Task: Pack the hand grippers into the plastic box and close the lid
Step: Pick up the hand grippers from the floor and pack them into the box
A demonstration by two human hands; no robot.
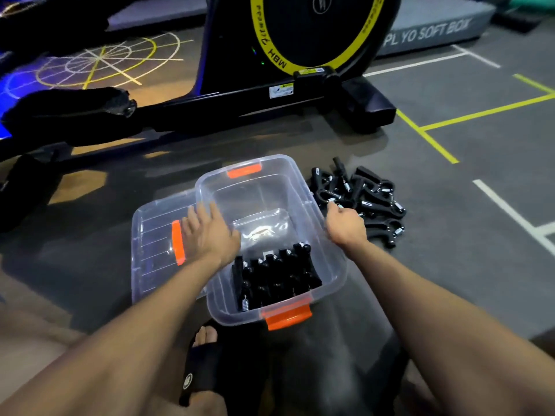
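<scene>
Loose hand grippers heaped on the floor at 2 o'clock from the plastic box, touching the right hand, fingers curled, grip unclear. Left hand spread flat and empty on the 9 o'clock rim, beside the lid. Packed row at box's 6 o'clock end

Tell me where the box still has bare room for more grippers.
The far half of the plastic box is bare, from the packed grippers to the far orange latch. The near end is crowded. The left hand rests on the left rim; the right hand reaches the loose pile.
</scene>
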